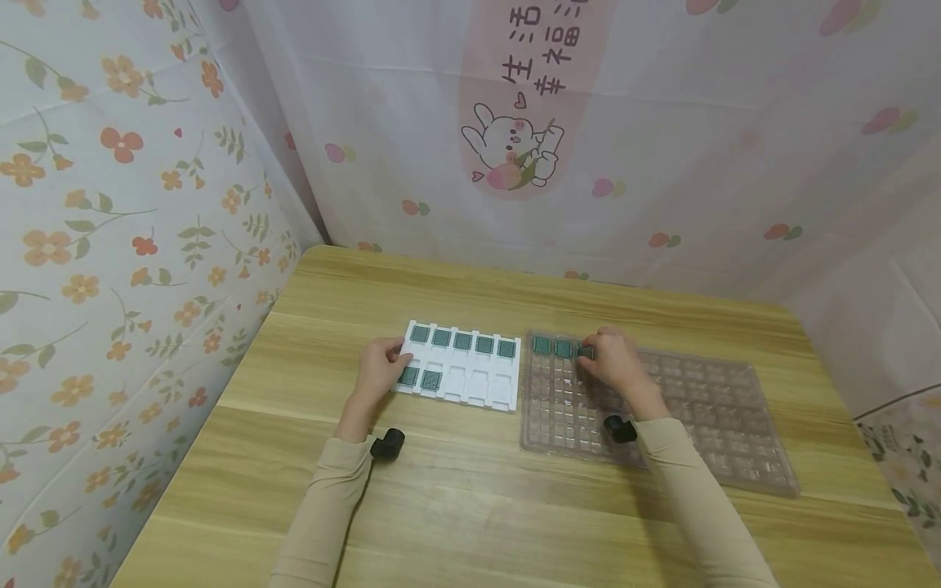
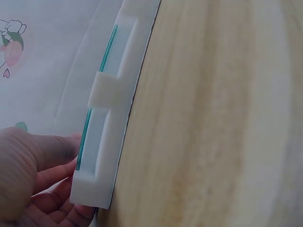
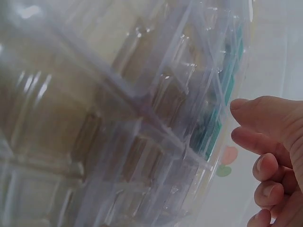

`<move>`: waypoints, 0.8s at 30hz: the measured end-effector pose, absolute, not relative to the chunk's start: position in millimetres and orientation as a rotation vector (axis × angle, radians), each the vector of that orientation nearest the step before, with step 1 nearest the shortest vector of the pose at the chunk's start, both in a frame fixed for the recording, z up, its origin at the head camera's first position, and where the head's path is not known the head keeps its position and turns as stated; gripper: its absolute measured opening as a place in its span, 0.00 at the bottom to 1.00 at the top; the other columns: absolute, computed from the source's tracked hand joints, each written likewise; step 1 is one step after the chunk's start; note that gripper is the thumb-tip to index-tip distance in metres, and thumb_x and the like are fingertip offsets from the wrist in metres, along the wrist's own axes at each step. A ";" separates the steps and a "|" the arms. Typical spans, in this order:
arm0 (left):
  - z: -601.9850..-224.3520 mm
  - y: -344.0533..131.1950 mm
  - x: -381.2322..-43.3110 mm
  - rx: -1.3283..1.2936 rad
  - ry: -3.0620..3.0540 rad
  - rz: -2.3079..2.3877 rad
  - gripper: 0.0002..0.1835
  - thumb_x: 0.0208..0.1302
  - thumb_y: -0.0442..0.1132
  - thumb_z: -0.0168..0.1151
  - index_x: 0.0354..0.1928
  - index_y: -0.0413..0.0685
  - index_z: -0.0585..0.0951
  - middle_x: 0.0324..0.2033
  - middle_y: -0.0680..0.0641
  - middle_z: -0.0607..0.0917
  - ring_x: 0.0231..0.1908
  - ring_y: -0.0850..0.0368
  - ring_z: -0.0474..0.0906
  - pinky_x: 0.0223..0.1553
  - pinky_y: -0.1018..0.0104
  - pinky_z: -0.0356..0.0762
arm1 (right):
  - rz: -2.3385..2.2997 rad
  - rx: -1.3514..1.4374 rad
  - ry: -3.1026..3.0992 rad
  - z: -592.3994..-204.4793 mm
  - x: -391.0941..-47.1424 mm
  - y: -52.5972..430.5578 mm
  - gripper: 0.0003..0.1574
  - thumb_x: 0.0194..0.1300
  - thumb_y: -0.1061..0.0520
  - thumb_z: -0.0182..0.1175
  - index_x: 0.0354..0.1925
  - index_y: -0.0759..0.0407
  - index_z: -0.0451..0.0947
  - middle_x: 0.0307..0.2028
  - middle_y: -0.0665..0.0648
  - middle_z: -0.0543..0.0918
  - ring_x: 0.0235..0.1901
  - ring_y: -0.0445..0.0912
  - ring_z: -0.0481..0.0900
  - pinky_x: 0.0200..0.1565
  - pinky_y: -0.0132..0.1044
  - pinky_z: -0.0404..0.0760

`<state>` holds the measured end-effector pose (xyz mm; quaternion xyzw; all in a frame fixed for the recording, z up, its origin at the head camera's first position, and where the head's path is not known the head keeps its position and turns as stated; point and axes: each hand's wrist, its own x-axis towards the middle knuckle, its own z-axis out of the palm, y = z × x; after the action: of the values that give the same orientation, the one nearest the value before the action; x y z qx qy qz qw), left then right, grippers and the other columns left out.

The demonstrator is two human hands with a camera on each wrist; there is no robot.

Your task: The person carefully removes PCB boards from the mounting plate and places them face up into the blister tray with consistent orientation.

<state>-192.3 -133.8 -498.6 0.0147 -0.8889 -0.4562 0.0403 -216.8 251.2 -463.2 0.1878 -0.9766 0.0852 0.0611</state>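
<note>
My left hand point(image 1: 380, 369) grips the left end of a white pocketed tray point(image 1: 459, 360), its thumb over the edge. Green square chips point(image 1: 463, 341) fill the tray's far row, and two more sit at the left of its near row. In the left wrist view, green chip edges point(image 2: 84, 139) show in the tray's side notches. My right hand point(image 1: 616, 359) is at the far row of a clear plastic tray point(image 1: 540, 408). Its thumb and index fingertips are right by the third green chip point(image 1: 586, 352), which sits in a pocket; no chip shows between them.
Both trays lie side by side on a wooden table point(image 1: 441, 506). The clear tray's other pockets extend to the right, partly under the right arm. Black wrist cameras point(image 1: 388, 444) are strapped at both cuffs. Patterned curtains point(image 1: 404, 122) hang behind and at the left.
</note>
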 end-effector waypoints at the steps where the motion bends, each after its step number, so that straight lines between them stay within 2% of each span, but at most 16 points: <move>1: -498.6 -133.7 -192.2 0.044 -2.720 -1.400 0.19 0.57 0.29 0.64 0.51 0.28 0.78 0.38 0.36 0.80 0.33 0.51 0.70 0.33 0.66 0.67 | 0.260 0.571 -2.950 -463.0 -216.6 250.8 0.15 0.50 0.59 0.70 0.35 0.68 0.83 0.27 0.60 0.78 0.29 0.55 0.76 0.32 0.49 0.76; 6: -499.0 -134.0 -191.9 0.032 -2.705 -1.411 0.19 0.57 0.29 0.64 0.51 0.28 0.78 0.38 0.35 0.81 0.32 0.50 0.70 0.33 0.66 0.67 | 0.305 0.576 -2.949 -462.4 -215.3 248.3 0.15 0.50 0.59 0.70 0.35 0.68 0.83 0.26 0.60 0.76 0.28 0.54 0.75 0.30 0.48 0.75; 13: -498.9 -134.0 -191.3 0.030 -2.695 -1.412 0.19 0.57 0.29 0.64 0.51 0.28 0.78 0.38 0.35 0.81 0.32 0.51 0.70 0.33 0.66 0.66 | 0.315 0.577 -2.947 -460.8 -212.9 242.4 0.14 0.50 0.59 0.70 0.36 0.67 0.83 0.27 0.60 0.77 0.29 0.55 0.76 0.34 0.49 0.76; 24: -499.3 -134.1 -191.3 0.028 -2.700 -1.409 0.18 0.58 0.29 0.63 0.51 0.28 0.78 0.39 0.35 0.81 0.33 0.50 0.71 0.34 0.64 0.67 | 0.370 0.607 -2.919 -460.3 -207.0 234.4 0.15 0.49 0.59 0.71 0.35 0.69 0.83 0.26 0.60 0.77 0.27 0.53 0.74 0.31 0.47 0.75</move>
<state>-191.3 -134.1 -499.3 0.0093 -0.8855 -0.4621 0.0480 -207.0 234.4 -460.3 0.2017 -0.9693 0.1228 0.0685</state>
